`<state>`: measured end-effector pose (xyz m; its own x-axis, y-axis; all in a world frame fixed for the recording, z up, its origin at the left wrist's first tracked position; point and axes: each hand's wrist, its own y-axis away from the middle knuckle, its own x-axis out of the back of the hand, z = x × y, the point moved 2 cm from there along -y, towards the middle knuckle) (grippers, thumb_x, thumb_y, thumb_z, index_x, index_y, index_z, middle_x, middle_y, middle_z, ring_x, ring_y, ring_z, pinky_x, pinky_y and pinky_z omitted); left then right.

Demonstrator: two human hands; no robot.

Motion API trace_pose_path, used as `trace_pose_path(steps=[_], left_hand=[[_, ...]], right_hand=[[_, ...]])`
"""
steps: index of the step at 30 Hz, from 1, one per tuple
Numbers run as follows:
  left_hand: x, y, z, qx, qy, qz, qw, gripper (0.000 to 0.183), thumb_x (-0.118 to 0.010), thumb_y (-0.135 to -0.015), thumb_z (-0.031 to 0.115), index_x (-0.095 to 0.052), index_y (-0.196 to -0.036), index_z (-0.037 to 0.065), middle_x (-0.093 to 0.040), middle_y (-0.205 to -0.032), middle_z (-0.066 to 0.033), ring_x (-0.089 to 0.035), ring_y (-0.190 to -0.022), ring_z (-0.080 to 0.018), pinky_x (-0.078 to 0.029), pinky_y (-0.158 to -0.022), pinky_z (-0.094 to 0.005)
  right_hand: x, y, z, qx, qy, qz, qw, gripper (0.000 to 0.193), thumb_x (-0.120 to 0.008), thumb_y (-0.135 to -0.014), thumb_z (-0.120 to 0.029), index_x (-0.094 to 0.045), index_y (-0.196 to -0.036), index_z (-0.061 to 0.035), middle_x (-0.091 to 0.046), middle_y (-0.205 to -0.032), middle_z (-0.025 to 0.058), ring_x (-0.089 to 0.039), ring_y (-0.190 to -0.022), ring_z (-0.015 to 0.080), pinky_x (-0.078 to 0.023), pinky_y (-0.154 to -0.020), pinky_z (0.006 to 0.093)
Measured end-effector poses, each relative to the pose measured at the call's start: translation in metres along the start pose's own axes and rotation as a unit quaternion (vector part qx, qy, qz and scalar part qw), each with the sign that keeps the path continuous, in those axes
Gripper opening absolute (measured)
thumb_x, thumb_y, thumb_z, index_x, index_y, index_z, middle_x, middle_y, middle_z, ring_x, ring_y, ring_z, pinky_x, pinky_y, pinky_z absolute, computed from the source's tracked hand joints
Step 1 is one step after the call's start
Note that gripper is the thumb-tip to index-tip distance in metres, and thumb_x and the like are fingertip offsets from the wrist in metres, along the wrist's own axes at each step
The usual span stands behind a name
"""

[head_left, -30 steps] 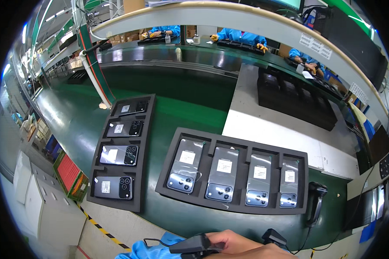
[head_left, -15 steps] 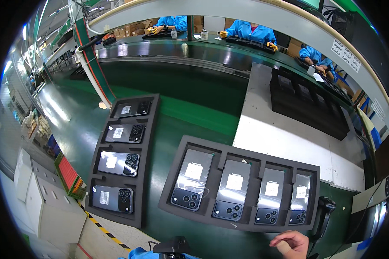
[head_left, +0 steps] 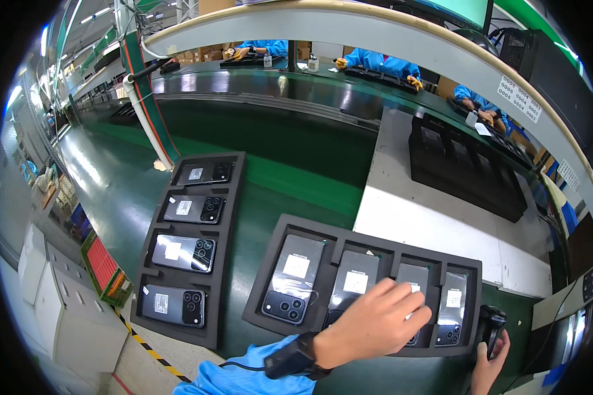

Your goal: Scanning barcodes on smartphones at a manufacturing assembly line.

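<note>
- Curling over dark glossy phones (head_left: pixel 294 282) in a black foam tray (head_left: pixel 263 283), our left hand (head_left: pixel 374 324) hid any pinch.
- Our right hand (head_left: pixel 491 368) straddled the black pistol-shaped scanner (head_left: pixel 493 317), tightness unclear.
- Keeping white labels (head_left: pixel 296 266) uncovered seemed wise.

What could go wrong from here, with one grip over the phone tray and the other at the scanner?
The left grip hangs over the second phone and third phone from the left; it might smudge or nudge one, though contact is unclear.

The right grip is at the black scanner, close beside the near tray; a careless lift could bump the tray.

The wrist device's loose cable could snag.
</note>
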<state>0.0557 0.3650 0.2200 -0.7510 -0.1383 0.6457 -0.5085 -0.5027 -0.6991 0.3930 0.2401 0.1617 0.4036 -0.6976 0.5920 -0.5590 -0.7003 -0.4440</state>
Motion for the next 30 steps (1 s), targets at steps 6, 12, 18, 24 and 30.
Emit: trace_pose_path(steps=[6,12,18,24,30], left_hand=[[-0.044,0.017,-0.005,-0.044,0.042,0.039,0.997,0.014,-0.070,-0.080,0.010,-0.063,-0.091,0.003,-0.058,-0.091,-0.0073,-0.060,-0.090,-0.0236,-0.050,-0.086,-0.0366],[-0.051,0.020,-0.005,-0.043,0.042,0.027,0.998,0.014,-0.069,-0.080,0.008,-0.064,-0.092,0.003,-0.059,-0.093,-0.0073,-0.061,-0.090,-0.0235,-0.051,-0.088,-0.0366],[-0.050,0.022,-0.004,-0.038,0.050,0.025,0.998,0.014,-0.068,-0.080,0.008,-0.064,-0.093,0.003,-0.060,-0.094,-0.0070,-0.061,-0.091,-0.0230,-0.050,-0.087,-0.0361],[-0.052,0.022,-0.003,-0.033,0.060,0.030,0.997,0.013,-0.067,-0.079,0.007,-0.061,-0.091,0.005,-0.060,-0.095,-0.0069,-0.061,-0.091,-0.0229,-0.050,-0.086,-0.0358],[-0.044,0.019,-0.004,-0.026,0.080,0.027,0.996,0.015,-0.068,-0.077,0.006,-0.060,-0.089,0.006,-0.060,-0.095,-0.0065,-0.062,-0.090,-0.0227,-0.050,-0.084,-0.0346]], right_hand=[[-0.010,-0.021,0.056,-0.095,-0.108,-0.082,0.986,0.032,-0.066,-0.090,-0.003,-0.062,-0.120,0.0040,-0.067,-0.096,0.0039,-0.060,-0.083,0.0093,-0.048,-0.076,0.0240],[-0.020,-0.040,0.030,-0.182,-0.090,-0.164,0.965,0.014,-0.067,-0.091,-0.007,-0.063,-0.103,-0.0003,-0.062,-0.076,0.0002,-0.054,-0.058,0.0080,-0.043,-0.053,0.0241],[-0.029,-0.038,0.031,-0.185,-0.083,-0.135,0.970,0.011,-0.066,-0.092,-0.009,-0.065,-0.100,-0.0015,-0.062,-0.072,-0.0001,-0.056,-0.057,0.0078,-0.043,-0.050,0.0241],[-0.026,-0.038,0.033,-0.183,-0.097,-0.131,0.969,0.008,-0.066,-0.091,-0.008,-0.064,-0.097,-0.0020,-0.061,-0.071,-0.0010,-0.056,-0.057,0.0075,-0.043,-0.051,0.0239],[-0.027,-0.037,0.027,-0.197,-0.096,-0.135,0.966,0.008,-0.066,-0.091,-0.007,-0.064,-0.096,-0.0013,-0.062,-0.072,-0.0004,-0.057,-0.058,0.0084,-0.045,-0.052,0.0246]])
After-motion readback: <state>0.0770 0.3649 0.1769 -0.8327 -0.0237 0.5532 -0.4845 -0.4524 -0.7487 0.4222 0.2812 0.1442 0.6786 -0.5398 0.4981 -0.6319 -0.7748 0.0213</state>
